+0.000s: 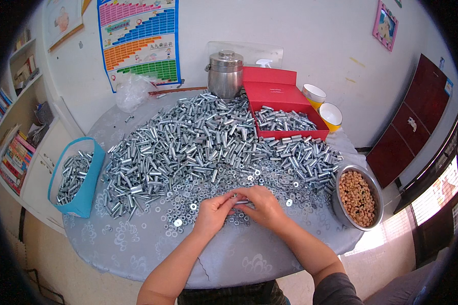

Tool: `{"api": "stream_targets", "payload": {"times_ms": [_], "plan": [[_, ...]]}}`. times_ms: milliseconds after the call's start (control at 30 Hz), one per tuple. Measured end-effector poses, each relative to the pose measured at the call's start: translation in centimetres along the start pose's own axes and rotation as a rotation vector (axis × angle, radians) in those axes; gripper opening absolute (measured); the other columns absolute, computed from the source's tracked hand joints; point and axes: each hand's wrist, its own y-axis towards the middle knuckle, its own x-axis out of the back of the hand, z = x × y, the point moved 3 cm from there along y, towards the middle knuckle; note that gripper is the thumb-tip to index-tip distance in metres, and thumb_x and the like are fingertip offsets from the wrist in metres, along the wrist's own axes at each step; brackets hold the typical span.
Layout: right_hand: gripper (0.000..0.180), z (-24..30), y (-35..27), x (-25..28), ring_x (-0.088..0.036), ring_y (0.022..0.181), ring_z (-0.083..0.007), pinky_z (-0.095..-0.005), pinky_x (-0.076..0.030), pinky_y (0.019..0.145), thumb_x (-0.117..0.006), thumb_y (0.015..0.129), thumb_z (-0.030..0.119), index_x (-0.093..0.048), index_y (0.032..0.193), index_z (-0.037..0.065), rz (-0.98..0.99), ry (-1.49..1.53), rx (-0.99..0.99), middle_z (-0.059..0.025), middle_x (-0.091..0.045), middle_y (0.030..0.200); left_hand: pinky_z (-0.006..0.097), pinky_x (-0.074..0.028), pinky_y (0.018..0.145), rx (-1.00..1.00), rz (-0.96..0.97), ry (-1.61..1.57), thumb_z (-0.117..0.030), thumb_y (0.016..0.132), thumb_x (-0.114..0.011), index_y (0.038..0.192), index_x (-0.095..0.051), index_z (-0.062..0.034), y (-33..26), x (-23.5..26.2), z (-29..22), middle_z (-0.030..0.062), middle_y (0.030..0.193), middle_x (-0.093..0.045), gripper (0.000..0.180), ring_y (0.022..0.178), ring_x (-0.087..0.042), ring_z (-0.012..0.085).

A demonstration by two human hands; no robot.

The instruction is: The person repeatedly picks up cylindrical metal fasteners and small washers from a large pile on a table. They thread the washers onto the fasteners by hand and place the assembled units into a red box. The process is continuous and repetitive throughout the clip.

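My left hand (211,213) and my right hand (263,206) meet over the near middle of the table, fingers bent and fingertips pinched together. Between them shows a short silver metal bolt (242,202), partly hidden by the fingers. Under and around the hands spreads a layer of loose washers and nuts (188,195), with a larger washer (177,222) near my left wrist. Beyond them rises a broad heap of silver sleeve bolts (188,134). More bolts fill the open red box (290,135) at the back right and the light-blue bin (90,190) at the left.
A metal bowl (337,206) of small brown nuts or beans stands at the table's right edge. At the back are a lidded steel pot (225,76), a crumpled plastic bag (133,94) and two yellow-and-white bowls (331,116). A grey patterned cloth (122,249) covers the table.
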Motion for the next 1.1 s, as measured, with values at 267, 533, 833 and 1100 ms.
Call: {"api": "stream_targets", "payload": {"times_ms": [267, 533, 833, 1100], "plan": [[0.034, -1.5, 0.5, 1.0, -0.056, 0.079, -0.0266, -0.0362, -0.044, 0.071, -0.068, 0.066, 0.01, -0.059, 0.098, 0.008, -0.157, 0.166, -0.175, -0.0081, -0.059, 0.084, 0.027, -0.053, 0.061, 0.067, -0.086, -0.174, -0.008, 0.085, -0.052, 0.098, -0.058, 0.006, 0.5, 1.4, -0.3, 0.0147, 0.085, -0.063, 0.02, 0.074, -0.063, 0.0189], [0.013, -3.3, -0.4, 0.5, -0.055, 0.076, -0.0238, -0.0364, -0.042, 0.071, -0.063, 0.069, 0.014, -0.065, 0.08, 0.008, 0.107, -0.196, 0.015, -0.0051, -0.059, 0.079, 0.027, -0.053, 0.061, 0.122, -0.178, -0.28, -0.011, 0.086, -0.051, 0.096, -0.058, 0.005, 0.9, 2.8, -0.6, 0.017, 0.085, -0.062, 0.02, 0.072, -0.064, 0.0219], [0.008, -4.7, -0.6, 0.1, -0.057, 0.068, -0.0195, -0.0316, -0.044, 0.063, -0.066, 0.07, 0.013, -0.065, 0.071, 0.005, 0.005, 0.058, -0.168, -0.0048, -0.061, 0.072, 0.027, -0.054, 0.06, 0.164, -0.143, -0.271, -0.012, 0.085, -0.052, 0.096, -0.057, 0.0059, 0.8, 2.4, -0.6, 0.0169, 0.084, -0.062, 0.021, 0.071, -0.063, 0.0218], [0.013, -4.5, -0.9, -0.2, -0.057, 0.07, -0.007, -0.0189, -0.045, 0.063, -0.067, 0.074, 0.01, -0.063, 0.082, 0.001, -0.015, 0.838, -0.665, -0.0022, -0.062, 0.078, 0.027, -0.054, 0.058, 0.228, -0.032, -0.272, -0.013, 0.085, -0.054, 0.095, -0.057, 0.0059, 0.5, 1.7, -0.8, 0.0161, 0.08, -0.062, 0.022, 0.067, -0.063, 0.0212]]}}
